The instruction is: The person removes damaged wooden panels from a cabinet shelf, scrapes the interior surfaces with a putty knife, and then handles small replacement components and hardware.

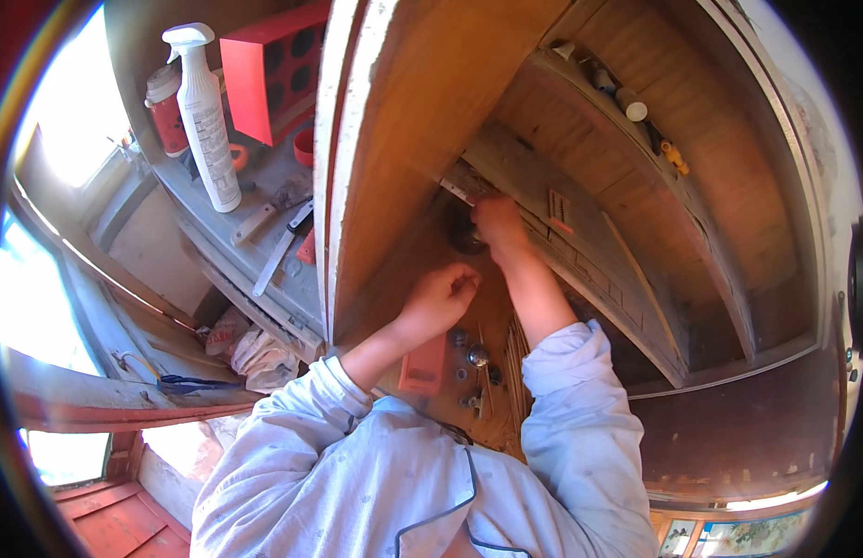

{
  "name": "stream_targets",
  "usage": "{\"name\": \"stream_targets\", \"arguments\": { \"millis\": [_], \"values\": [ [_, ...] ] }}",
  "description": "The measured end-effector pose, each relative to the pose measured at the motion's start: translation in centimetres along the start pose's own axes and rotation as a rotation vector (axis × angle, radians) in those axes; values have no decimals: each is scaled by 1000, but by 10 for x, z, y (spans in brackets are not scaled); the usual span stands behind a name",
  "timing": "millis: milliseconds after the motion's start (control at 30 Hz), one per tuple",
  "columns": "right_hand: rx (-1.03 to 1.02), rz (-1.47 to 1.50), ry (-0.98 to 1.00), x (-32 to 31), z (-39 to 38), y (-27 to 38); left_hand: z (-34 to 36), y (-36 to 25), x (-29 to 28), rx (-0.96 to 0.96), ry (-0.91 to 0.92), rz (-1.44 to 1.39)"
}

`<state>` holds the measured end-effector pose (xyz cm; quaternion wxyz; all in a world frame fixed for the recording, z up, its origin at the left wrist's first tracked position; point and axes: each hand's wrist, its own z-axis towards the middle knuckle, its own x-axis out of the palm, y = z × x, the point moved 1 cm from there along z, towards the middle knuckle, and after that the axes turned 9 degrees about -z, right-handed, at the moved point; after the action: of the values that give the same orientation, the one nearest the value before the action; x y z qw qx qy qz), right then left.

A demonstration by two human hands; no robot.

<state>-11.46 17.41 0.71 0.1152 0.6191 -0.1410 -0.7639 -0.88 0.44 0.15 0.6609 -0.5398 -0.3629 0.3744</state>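
Wooden shelf [590, 256], right of centre, is overlapped by the right hand [497, 223]; the left hand [444, 298] is curled near centre. Any grasp cannot be told; the shelf is best handled gently.

I can read no words or numbers from here. The white spray bottle [208, 130] at my upper left carries rows of small print down its side — too fine for me to make out. The red container [168, 123] beside it shows dark marks — lettering or pattern, I cannot tell.
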Motion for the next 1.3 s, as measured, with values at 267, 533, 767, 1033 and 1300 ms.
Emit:
{"name": "stream_targets", "arguments": {
  "millis": [267, 533, 767, 1033, 1300],
  "values": [
    [755, 1450, 409, -79, 17, 12, -10, 36, -13, 14, 86, -116],
    [904, 1495, 615, -120, 34, 26, -25, 38, -23, -12, 119, -6],
    [433, 485, 152, -78, -41, 66, -30, 60, -28, 5, 115, -74],
    [313, 550, 66, -65, -84, 70, -32, 53, -30, -18, 167, -61],
    [323, 468, 46, -51, -89, 67, -43, 59, -37, -47, 141, -39]
  ]
}}
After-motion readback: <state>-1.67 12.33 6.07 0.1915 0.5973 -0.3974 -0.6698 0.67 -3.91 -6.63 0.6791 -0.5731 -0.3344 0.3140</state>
